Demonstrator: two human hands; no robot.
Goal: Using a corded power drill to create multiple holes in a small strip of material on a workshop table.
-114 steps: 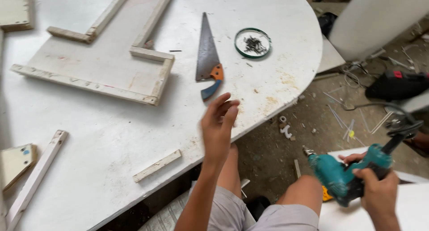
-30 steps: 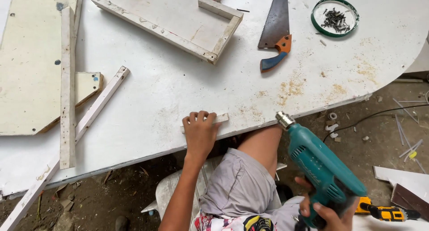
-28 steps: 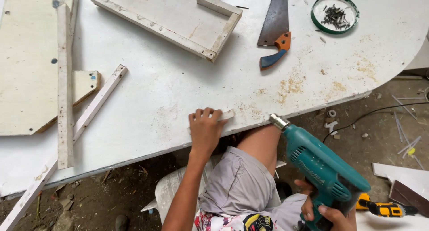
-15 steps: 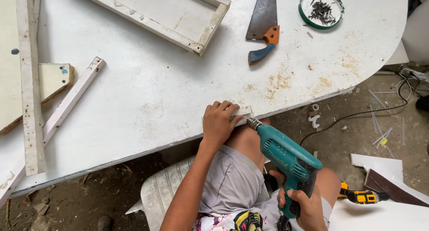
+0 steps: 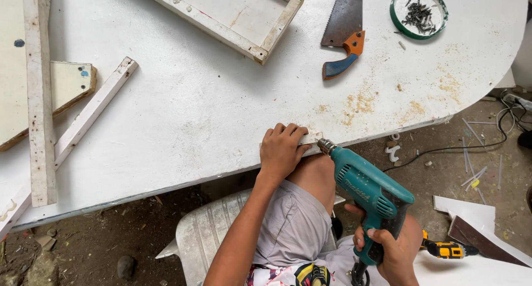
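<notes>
While left hand [image 5: 281, 152] pins strip [image 5: 309, 138], drill [image 5: 367, 189] angled

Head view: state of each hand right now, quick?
Left hand: fingers pressed down on a small white wood strip at the table edge.
Right hand: shut on the teal drill grip, bit at the strip's end.

Makeshift carpentry workshop: sawdust-strewn white desk [image 5: 183, 125], handsaw [image 5: 343, 28], dish of screws [image 5: 419, 12], offcuts on dirt floor [image 5: 471, 153].

Handsaw [image 5: 343, 31], green dish of screws [image 5: 419, 12], wooden frame [image 5: 233, 17], loose slats [image 5: 40, 92]
</notes>
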